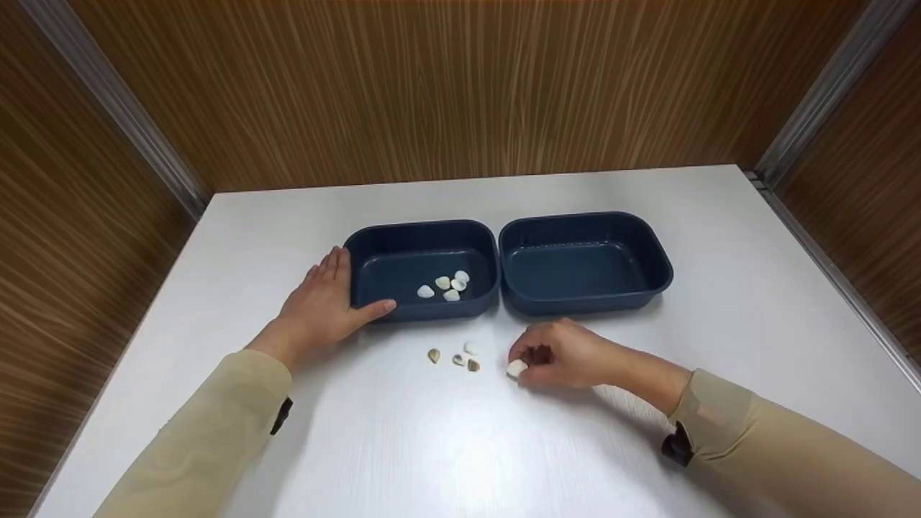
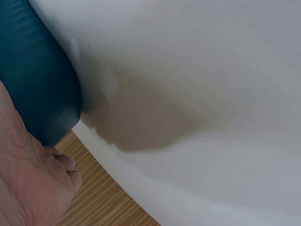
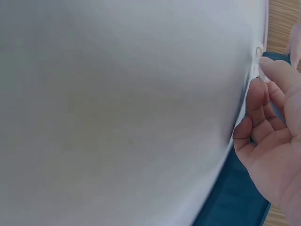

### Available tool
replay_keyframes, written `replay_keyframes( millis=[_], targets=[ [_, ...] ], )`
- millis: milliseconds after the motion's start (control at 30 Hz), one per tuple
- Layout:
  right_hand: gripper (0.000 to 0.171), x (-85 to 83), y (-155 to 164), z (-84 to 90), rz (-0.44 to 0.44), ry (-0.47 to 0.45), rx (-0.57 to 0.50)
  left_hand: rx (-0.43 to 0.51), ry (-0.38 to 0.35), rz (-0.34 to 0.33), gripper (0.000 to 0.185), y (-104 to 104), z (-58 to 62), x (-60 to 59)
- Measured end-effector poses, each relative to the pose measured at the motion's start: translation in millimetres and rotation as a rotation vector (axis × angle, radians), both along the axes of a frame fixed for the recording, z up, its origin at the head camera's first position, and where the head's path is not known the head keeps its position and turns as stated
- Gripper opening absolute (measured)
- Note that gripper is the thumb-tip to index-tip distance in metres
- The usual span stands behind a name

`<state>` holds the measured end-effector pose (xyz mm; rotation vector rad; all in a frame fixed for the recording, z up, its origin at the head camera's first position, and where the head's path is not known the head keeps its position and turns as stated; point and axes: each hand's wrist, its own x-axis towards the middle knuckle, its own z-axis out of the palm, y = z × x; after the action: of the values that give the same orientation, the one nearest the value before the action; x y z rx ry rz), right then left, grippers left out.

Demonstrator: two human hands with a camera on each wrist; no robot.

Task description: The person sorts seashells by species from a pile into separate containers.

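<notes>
My left hand [image 1: 321,302] rests against the left end of a dark blue tray [image 1: 424,311], its fingers straight along the outer wall and the thumb over the front rim. Several white seashells [image 1: 451,284] lie inside that tray, toward its right. Just in front of the second tray, my right hand [image 1: 568,355] pinches a white seashell [image 1: 516,368] between thumb and fingers, low over the table. To its left on the table is a small group: a white shell [image 1: 470,348] and brown-patterned shells [image 1: 473,365]. In the right wrist view the right hand [image 3: 270,122] has its other fingers curled.
A second dark blue tray [image 1: 586,296] stands right beside the first, with no shells seen inside. Both stand on a white table [image 1: 432,446]. Wood-grain panels [image 1: 460,93] close off the back and sides.
</notes>
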<state>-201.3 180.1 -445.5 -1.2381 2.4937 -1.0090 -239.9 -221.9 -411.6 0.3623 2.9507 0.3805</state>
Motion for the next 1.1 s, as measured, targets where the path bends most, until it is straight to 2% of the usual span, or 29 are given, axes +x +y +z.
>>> replay_keyframes(
  millis=[167, 367, 700, 933, 1100],
  targets=[
    [0.019, -2.6, -1.5, 12.3, -0.001, 0.003, -0.048, -0.003, 0.003, -0.001, 0.136, 0.7, -0.1, -1.1],
    [0.020, -7.6, -6.8, 36.7, 0.011, 0.075, -0.102, -0.006, 0.005, -0.006, 0.137, 1.0, -1.1, -2.5],
    [0.020, -28.6, -26.8, 76.4, -0.020, 0.156, -0.166, -0.011, 0.000, 0.000, 0.136, -0.5, -2.4, -2.5],
    [0.020, -44.1, -42.0, 84.4, -0.039, 0.201, -0.184, -0.008, -0.004, 0.004, 0.136, 0.2, -2.7, -1.4],
    [0.020, -55.5, -49.8, 82.0, -0.088, 0.172, -0.163, -0.014, -0.012, 0.009, 0.136, -0.1, -3.6, -3.6]
  ],
)
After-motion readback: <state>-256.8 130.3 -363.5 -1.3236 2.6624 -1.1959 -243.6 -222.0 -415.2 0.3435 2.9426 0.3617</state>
